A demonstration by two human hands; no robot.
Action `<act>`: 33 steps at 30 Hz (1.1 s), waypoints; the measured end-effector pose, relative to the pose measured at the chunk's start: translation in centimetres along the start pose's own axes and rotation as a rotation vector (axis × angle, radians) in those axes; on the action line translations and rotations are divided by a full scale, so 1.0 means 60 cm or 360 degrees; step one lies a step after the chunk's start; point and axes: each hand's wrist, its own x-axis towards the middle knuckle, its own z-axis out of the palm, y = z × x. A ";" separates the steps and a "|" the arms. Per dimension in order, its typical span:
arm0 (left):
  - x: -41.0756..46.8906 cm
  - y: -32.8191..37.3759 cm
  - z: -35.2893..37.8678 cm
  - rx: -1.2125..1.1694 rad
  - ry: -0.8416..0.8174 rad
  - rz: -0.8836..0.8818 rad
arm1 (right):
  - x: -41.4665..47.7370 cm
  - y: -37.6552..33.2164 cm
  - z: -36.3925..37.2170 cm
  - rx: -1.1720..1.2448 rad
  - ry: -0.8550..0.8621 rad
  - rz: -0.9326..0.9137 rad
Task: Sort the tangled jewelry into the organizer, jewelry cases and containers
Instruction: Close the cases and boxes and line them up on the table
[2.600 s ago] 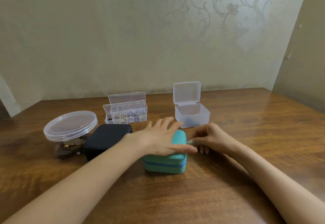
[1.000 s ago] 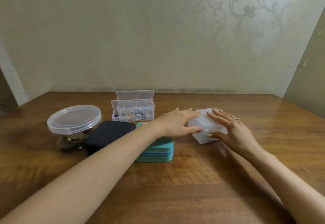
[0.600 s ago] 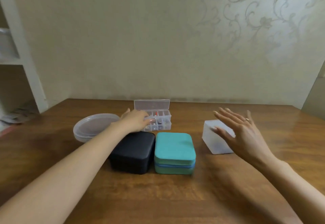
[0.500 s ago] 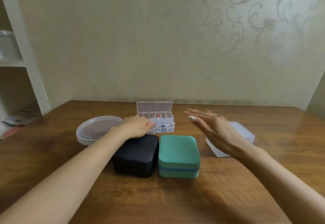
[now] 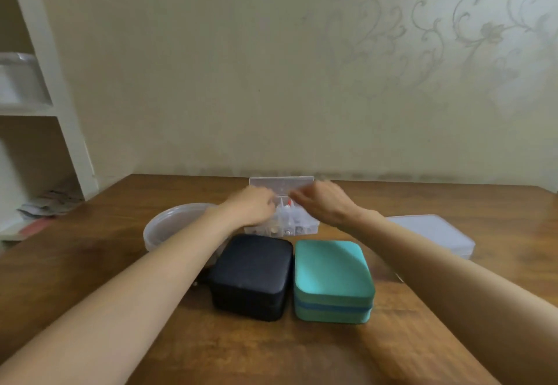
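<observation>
Both arms are bare; back from the left hand [image 5: 252, 208] the left forearm [image 5: 145, 288] runs uncovered as far as one can see, and the right forearm [image 5: 453, 279] behind the right hand [image 5: 324, 205] is the same; each forearm is slender and smooth, broadest far from the grip and narrowing steadily to a slim wrist just behind it; the hands are rounded across the back; both are blurred, so the fingers [image 5: 267, 206] run together at the tips, and nails or anything worn on them cannot be told; the blur is heaviest at the fingertip end and eases back towards the wrists, where the outlines turn cleaner.
</observation>
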 end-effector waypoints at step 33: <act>0.042 -0.032 0.015 0.0223 -0.0561 0.0222 | 0.004 0.074 0.008 -0.0559 -0.0497 -0.0172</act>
